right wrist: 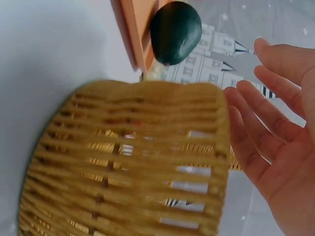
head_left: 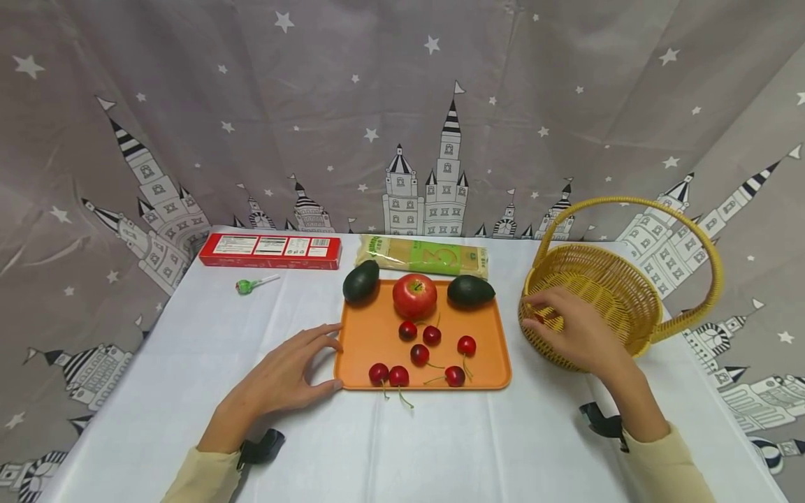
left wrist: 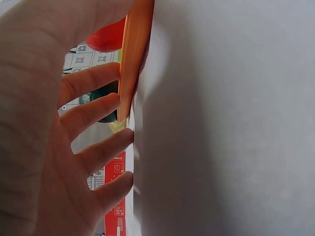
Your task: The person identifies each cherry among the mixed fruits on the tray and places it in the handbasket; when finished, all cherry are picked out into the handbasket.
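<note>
An orange tray (head_left: 365, 342) lies on the white cloth. On it are a red apple (head_left: 414, 296), several dark red cherries (head_left: 419, 355) with stems, and two dark green avocados (head_left: 472, 291) at its far corners. My left hand (head_left: 283, 377) rests at the tray's left edge, fingertips and thumb touching the rim, fingers spread. Over the near left rim of a yellow woven basket (head_left: 594, 307) hovers my right hand (head_left: 581, 332). Its fingers are loosely bent with nothing between them in the right wrist view. A small red patch shows inside the basket beneath the fingers.
Behind the tray lies a yellow-green plastic packet (head_left: 428, 257). A red box (head_left: 272, 251) is at the back left, with a green lollipop (head_left: 245, 286) in front of it. The basket's tall handle (head_left: 717, 279) arches above it on the right. A grey castle-print curtain (head_left: 352, 105) hangs behind.
</note>
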Motion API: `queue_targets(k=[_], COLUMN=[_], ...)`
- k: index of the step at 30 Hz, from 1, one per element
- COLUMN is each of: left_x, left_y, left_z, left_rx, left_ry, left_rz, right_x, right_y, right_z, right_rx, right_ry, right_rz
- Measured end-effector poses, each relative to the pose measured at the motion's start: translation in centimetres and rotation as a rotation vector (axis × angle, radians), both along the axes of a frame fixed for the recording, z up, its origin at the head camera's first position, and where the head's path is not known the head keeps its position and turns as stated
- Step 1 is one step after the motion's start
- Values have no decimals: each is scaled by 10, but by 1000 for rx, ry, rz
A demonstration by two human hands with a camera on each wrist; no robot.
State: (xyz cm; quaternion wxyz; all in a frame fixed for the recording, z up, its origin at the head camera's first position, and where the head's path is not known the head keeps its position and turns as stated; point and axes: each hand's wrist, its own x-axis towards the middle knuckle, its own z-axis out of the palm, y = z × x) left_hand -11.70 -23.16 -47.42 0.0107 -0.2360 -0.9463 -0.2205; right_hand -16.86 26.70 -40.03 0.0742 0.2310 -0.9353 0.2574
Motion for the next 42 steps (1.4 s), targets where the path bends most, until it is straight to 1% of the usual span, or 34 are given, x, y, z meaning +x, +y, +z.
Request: queue_targets(k=[4, 9, 16, 25, 33, 42], left_x=[-1, -1, -2, -3, -1, 0], left_y=[0, 1, 0, 1, 0, 0], left_z=[0, 0, 1, 1, 0, 0], left_rx=[-1, -2, -2, -13, -4, -8], left_ry=[6, 1, 2, 9, 18, 30], left_rz=[-4, -4, -8, -10, -8, -4], right_x=[1, 3, 5, 8, 10, 12], right_y=[-7, -15, -26, -42, -51, -62], right_z=[-2, -4, -11, -21, -28, -35], right_rx=[18, 16, 18, -8, 18, 76], right_ry=[5, -13, 29, -13, -81, -106], right_rz=[30, 65, 142, 230, 231, 267])
